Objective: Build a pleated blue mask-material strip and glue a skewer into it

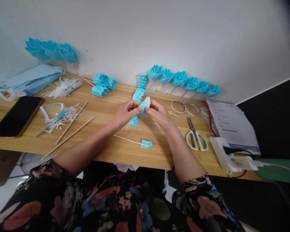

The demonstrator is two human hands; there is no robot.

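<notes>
A small folded piece of blue and white mask fabric (144, 103) is pinched between both hands above the middle of the table. My left hand (128, 112) closes on its left side, thumb on top. On the right side my right hand (158, 112) grips its edge. Beneath and behind them runs a row of overlapping blue fabric pieces (138, 95), partly hidden by my left hand. Closer to me lies a wooden stick (128, 140) with a small blue fabric piece (146, 144) at its right end.
Several blue fabric flowers on sticks (180, 79) lean against the wall, with others (101, 84) at left. Scissors (195, 137), tape rolls (178, 106) and a power strip (223, 154) lie right. A phone (16, 116), stacked face masks (33, 79) and loose sticks (71, 136) are left.
</notes>
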